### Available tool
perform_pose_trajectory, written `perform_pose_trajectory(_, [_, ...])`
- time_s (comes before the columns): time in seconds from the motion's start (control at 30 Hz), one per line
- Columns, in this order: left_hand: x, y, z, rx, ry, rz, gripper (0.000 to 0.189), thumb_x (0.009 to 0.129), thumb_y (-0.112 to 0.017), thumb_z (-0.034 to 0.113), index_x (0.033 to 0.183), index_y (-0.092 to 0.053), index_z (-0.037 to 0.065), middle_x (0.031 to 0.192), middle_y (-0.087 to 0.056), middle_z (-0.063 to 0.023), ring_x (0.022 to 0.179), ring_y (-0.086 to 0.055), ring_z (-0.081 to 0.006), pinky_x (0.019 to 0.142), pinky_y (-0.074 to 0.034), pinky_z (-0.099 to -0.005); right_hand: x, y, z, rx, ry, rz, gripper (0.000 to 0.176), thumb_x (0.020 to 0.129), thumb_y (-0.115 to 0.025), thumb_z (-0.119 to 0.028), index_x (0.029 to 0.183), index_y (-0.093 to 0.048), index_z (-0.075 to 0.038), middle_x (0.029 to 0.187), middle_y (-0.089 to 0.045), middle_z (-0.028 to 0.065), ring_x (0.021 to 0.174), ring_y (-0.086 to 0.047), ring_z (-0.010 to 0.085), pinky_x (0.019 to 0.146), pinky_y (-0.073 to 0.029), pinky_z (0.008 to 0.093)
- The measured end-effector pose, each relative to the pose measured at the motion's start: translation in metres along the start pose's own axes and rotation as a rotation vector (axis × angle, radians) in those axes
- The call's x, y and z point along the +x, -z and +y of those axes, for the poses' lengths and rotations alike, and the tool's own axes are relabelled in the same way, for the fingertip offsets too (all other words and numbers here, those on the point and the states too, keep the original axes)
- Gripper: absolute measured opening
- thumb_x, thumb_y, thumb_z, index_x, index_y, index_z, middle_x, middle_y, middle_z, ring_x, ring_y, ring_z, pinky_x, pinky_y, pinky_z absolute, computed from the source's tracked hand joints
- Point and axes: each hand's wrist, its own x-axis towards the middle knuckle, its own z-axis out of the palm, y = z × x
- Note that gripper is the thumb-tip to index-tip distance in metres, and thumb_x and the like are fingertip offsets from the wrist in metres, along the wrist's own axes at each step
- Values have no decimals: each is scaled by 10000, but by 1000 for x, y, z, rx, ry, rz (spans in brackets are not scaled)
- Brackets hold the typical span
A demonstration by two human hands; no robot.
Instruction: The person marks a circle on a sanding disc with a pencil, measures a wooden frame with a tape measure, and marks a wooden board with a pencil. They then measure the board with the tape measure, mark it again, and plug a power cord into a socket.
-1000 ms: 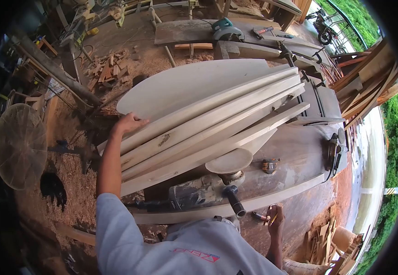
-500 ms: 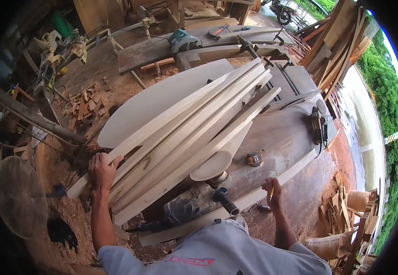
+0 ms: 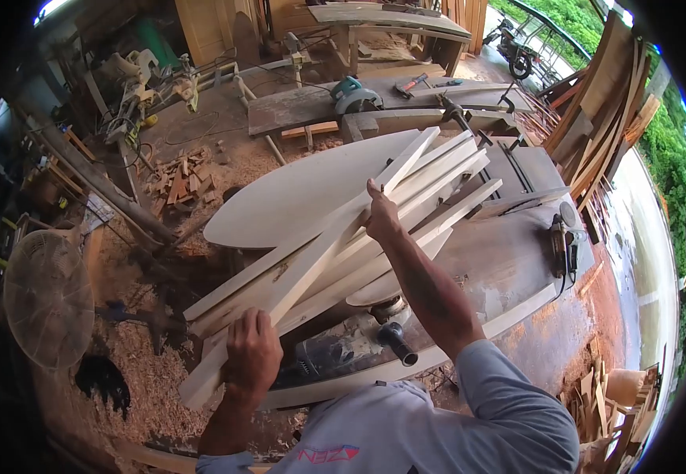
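Observation:
A long pale plank [image 3: 321,254] lies slantwise across a stack of similar wooden strips [image 3: 240,296]. My left hand [image 3: 253,351] is closed around the plank near its lower end. Farther up, my right hand [image 3: 381,212] grips the same plank, its thumb side uppermost and part of the fingers hidden. A wide, pale oval board [image 3: 280,193] rests behind the strips. Close to my body, a power tool with a black tubular handle [image 3: 397,343] sits beside a curved pale board [image 3: 485,325].
A circular saw [image 3: 355,96] and a hammer [image 3: 412,84] lie on the far bench. A round fan [image 3: 49,299] stands at the left. Another power tool [image 3: 561,246] is on the table's right side. Leaning boards [image 3: 604,103] rise at the back right.
My right hand has moved from the table's right side up to the plank. My left hand has shifted right with the plank's lower end, which now crosses the other strips. The view has shifted.

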Motion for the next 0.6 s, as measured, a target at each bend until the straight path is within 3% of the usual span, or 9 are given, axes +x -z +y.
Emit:
perform_pose_trajectory(0.03, [-6, -4, 6, 7, 15, -13, 254, 794, -628, 44, 1022, -538, -23, 1060, -551, -174, 978, -579, -351, 854, -474, -452, 31, 4, 21, -8, -20, 69, 591, 877, -718, -236, 1290, -450, 92, 1205, -532, 216, 1088, -577, 330, 853, -535, 513])
perform_pose_trajectory(0.2, [-42, -10, 25, -51, 102, -131, 332, 788, -637, 50, 1088, -524, -35, 1152, -505, -205, 1069, -545, -365, 943, -443, -469, -7, 1, 23, 115, -115, 54, 405, 874, -650, -57, 1227, -499, 74, 1070, -576, 170, 985, -614, 335, 878, -524, 519])
perform_pose_trajectory(0.3, [-60, -2, 22, -225, 483, -174, 465, 751, -739, 152, 1108, -511, -40, 1232, -498, -241, 1134, -532, -388, 961, -437, -486, -19, 8, 27, 217, -121, 12, 330, 866, -668, -81, 1125, -534, 73, 972, -608, 150, 848, -643, 299, 751, -562, 472])
perform_pose_trajectory(0.33, [-64, 1, 16, -225, 478, -189, 465, 751, -739, 152, 1108, -511, -40, 1232, -498, -241, 1134, -532, -388, 961, -437, -486, -23, 11, 24, 264, -125, -114, 310, 880, -666, -138, 1104, -539, 35, 937, -609, 138, 823, -637, 283, 727, -556, 452])
perform_pose_trajectory(0.4, [-68, 7, 6, -238, 581, -511, 537, 734, -784, 216, 1109, -506, -49, 1138, -573, -241, 1037, -593, -392, 898, -477, -479, -50, 4, 4, 313, -124, -238, 295, 894, -665, -195, 1082, -545, -2, 901, -609, 125, 797, -631, 268, 702, -550, 431])
perform_pose_trajectory(0.43, [-79, -1, 4, -182, 468, -383, 550, 723, -802, 248, 1089, -516, -46, 1000, -622, -219, 921, -630, -400, 840, -502, -473, -67, -2, -10, 308, -99, -207, 351, 898, -649, -298, 1072, -540, -13, 875, -613, 116, 784, -630, 251, 734, -540, 415])
perform_pose_trajectory(0.47, [-85, -2, 3, -184, 458, -383, 550, 723, -802, 248, 1089, -516, -46, 1000, -622, -219, 921, -630, -400, 840, -502, -473, -80, -6, -22, 306, -71, -170, 421, 903, -634, -401, 1062, -535, -24, 848, -616, 107, 771, -628, 234, 766, -530, 398])
perform_pose_trajectory(0.5, [-90, -3, 3, -229, 412, -315, 497, 724, -798, 232, 1050, -530, -31, 973, -619, -204, 895, -631, -396, 815, -506, -469, -88, -3, -28, 336, -62, -195, 571, 848, -631, -595, 999, -549, -50, 819, -605, 94, 733, -626, 217, 698, -537, 366])
perform_pose_trajectory(0.6, [-101, 2, 8, -402, 314, -270, 407, 712, -795, 185, 975, -552, -10, 939, -603, -191, 860, -619, -394, 761, -498, -464, -116, 20, -49, 508, -47, -233, 636, 807, -585, -724, 849, -556, -90, 720, -580, 66, 640, -605, 206, 596, -527, 348])
